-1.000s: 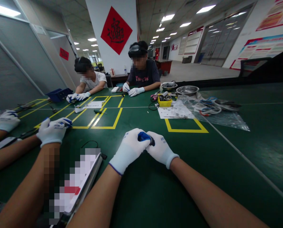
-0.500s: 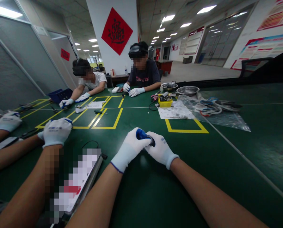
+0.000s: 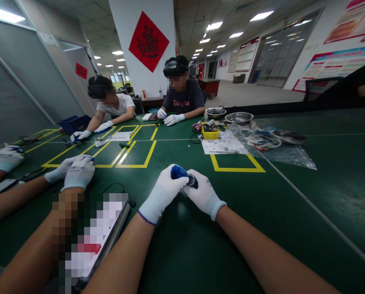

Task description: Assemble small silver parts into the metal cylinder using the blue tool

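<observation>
Above the green table (image 3: 182,253), a small dark round part (image 3: 192,181) with a shiny ring-like face is held between my two gloved hands. My right hand (image 3: 205,194), in a white glove, is closed round it from the right. My left hand (image 3: 164,190), in a white glove with a blue palm, meets it from the left with bent fingers and its thumb against the part. Fingers cover much of the part, so its exact kind cannot be told.
Co-workers' gloved hands (image 3: 78,171) work close on my left. A pixelated flat device (image 3: 109,224) lies beside my left forearm. Further back are a yellow box (image 3: 210,134) of parts, a white sheet (image 3: 222,146), metal bowls (image 3: 239,118) and a plastic bag (image 3: 295,157).
The dark part has turned so more of its ringed face shows. My hands stay together around it. On my left, a co-worker's two gloved hands have come closer together.
</observation>
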`<action>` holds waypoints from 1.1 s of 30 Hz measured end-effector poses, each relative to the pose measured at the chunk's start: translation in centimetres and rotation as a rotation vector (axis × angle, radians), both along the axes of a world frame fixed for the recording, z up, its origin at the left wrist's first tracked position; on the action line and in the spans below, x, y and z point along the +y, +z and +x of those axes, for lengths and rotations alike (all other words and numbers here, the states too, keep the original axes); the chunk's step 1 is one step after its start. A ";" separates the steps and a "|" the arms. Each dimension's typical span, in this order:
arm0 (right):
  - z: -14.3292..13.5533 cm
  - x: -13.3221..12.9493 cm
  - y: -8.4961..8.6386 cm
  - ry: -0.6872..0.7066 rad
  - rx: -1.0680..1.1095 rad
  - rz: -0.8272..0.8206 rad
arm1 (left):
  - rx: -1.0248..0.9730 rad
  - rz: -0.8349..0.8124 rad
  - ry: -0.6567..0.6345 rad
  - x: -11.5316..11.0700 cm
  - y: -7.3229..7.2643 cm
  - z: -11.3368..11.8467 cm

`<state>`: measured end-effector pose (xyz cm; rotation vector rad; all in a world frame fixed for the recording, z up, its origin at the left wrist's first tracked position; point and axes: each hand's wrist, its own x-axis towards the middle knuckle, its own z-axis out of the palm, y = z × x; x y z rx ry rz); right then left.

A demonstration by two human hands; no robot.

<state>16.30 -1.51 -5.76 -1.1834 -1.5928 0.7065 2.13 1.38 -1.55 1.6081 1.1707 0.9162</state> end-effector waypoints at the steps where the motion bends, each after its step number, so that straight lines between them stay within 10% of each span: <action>1: 0.0 0.0 0.0 -0.003 0.021 -0.003 | -0.047 -0.011 -0.003 0.1 -0.1 -0.1; 9: 0.0 0.5 -0.5 -0.028 0.142 -0.036 | -0.442 -0.227 -0.003 0.7 -0.9 -0.4; 19: -0.4 0.3 0.0 -0.053 0.122 -0.032 | -0.206 -0.040 -0.013 0.5 -0.7 -0.3; 27: -0.7 0.6 -1.1 -0.168 0.120 0.095 | 0.135 0.460 -0.088 -1.3 0.2 -0.1; 33: -0.6 0.7 -2.0 -0.177 0.128 0.076 | 0.161 0.383 -0.110 -1.2 0.1 -0.1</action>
